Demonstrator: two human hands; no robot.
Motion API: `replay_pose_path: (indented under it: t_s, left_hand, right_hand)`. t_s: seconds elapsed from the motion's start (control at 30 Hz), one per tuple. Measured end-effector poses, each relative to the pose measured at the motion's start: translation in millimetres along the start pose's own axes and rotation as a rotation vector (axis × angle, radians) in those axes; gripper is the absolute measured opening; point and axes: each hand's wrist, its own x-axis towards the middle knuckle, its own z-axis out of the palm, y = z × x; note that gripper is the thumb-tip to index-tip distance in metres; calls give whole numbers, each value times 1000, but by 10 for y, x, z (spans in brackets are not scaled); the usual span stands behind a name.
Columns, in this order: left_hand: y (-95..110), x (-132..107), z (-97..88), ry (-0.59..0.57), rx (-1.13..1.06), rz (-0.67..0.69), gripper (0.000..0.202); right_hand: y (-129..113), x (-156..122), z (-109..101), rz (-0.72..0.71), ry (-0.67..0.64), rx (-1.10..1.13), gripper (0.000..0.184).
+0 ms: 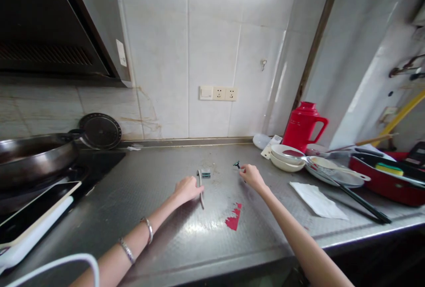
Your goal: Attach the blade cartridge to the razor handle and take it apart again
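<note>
My left hand (188,189) is closed over the steel counter, its fingers pinching a thin, pale, slightly curved strip (202,198) that lies along the surface. Just beyond it sits a small teal-and-grey packet (206,173), too small to read. In my right hand (253,175) is a razor (237,164) with a dark head pointing away to the left; its handle is mostly hidden by the fingers. Between my forearms a torn red patch (233,219) lies flat on the counter (159,234). Light crumbs are scattered near the packet.
At left, a wok (36,156) stands on the stove, with a phone-like black slab (36,209) nearer me. To the right are a red thermos (302,127), stacked bowls (287,163), a white tissue (318,200), a black-handled utensil (361,203) and a red pan (381,187).
</note>
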Motion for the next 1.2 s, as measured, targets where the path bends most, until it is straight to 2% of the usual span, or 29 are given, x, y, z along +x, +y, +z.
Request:
replay_pose_path:
  t_s: [0.13, 0.3, 0.47, 0.57, 0.63, 0.8, 0.87, 1.03, 1.2]
  left_hand:
    - [153, -28, 21, 6, 62, -16, 37]
    - [218, -31, 42, 3, 98, -10, 32]
    - [192, -58, 78, 34, 78, -58, 29]
    - [216, -90, 65, 69, 28, -68, 29]
    - [285, -118, 24, 97, 4, -43, 29]
    - [572, -206, -144, 148, -9, 8, 30]
    - [664, -229, -190, 145, -13, 17, 31]
    - [757, -223, -167, 152, -23, 61, 36]
    - [823, -192, -92, 178, -44, 85, 40]
  right_hand:
    - [172, -56, 11, 5, -45, -45, 30]
    - [175, -86, 12, -23, -77, -76, 23]
    - [117, -110, -19, -78, 6, -93, 25]
    - [-31, -141, -8, -118, 41, 9, 25]
    - [-201, -180, 19, -106, 23, 170, 27]
    - [-700, -300, 99, 33, -208, 743, 35]
    - [-835, -325, 108, 77, -270, 876, 36]
    - [-946, -307, 104, 145, -212, 890, 27]
    - [-907, -244, 77, 86, -114, 683, 21]
